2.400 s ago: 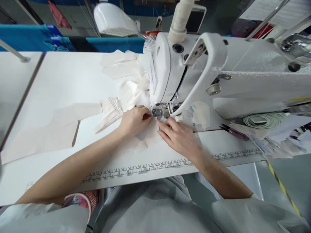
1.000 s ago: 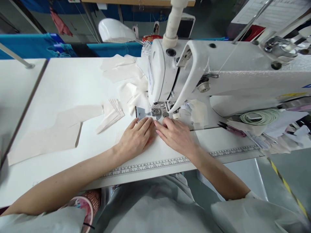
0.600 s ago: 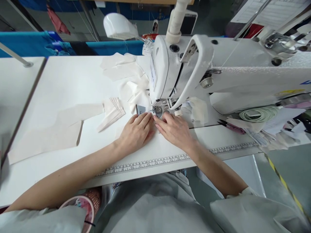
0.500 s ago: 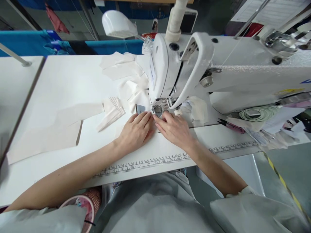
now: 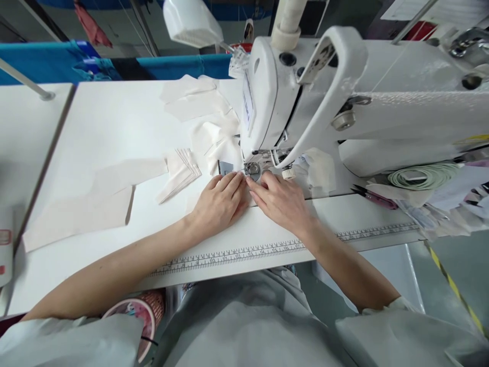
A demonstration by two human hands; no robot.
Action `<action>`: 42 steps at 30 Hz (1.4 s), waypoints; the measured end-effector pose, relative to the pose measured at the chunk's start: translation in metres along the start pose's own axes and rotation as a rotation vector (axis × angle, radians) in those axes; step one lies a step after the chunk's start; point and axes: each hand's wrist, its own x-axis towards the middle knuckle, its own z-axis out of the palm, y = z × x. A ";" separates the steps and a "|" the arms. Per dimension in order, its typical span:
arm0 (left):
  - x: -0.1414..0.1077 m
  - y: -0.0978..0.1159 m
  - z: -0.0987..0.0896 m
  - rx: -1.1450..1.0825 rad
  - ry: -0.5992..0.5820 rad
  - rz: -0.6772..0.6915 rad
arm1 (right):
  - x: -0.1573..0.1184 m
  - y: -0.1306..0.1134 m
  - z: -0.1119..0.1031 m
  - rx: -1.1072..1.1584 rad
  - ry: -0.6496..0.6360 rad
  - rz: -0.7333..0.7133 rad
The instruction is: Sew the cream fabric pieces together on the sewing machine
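Note:
Both hands meet just in front of the presser foot of a white sewing machine (image 5: pixel 263 97). My left hand (image 5: pixel 219 201) lies palm down, its fingers close together and pressing on a cream fabric piece (image 5: pixel 192 203) that is mostly hidden beneath it. Opposite it, my right hand (image 5: pixel 280 199) has curled fingers, with thumb and index pinched at the cloth by the needle area. The fingertips of the two hands nearly touch. Left of them lies a fanned stack of folded cream pieces (image 5: pixel 179 173), and crumpled cream cloth (image 5: pixel 219 145) sits behind.
Long cream fabric strips (image 5: pixel 82 211) lie on the left of the white table. Thread snips (image 5: pixel 374 198), a coil of pale green cord (image 5: pixel 424 176) and scraps are at right. A printed ruler (image 5: pixel 244 255) runs along the front edge. A pink basket (image 5: pixel 153 311) stands below.
The view has shifted slightly, so the machine and table appear a little farther right. Both hands stay at the presser foot with almost the same pose.

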 end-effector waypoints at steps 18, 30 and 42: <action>0.001 -0.002 0.002 -0.032 0.006 -0.009 | 0.001 -0.002 0.002 -0.014 0.023 0.020; 0.004 -0.006 -0.004 0.000 -0.057 -0.004 | 0.014 0.047 0.008 0.109 0.232 0.241; 0.003 -0.006 -0.005 -0.029 -0.044 0.000 | 0.019 0.053 0.023 0.064 0.327 0.258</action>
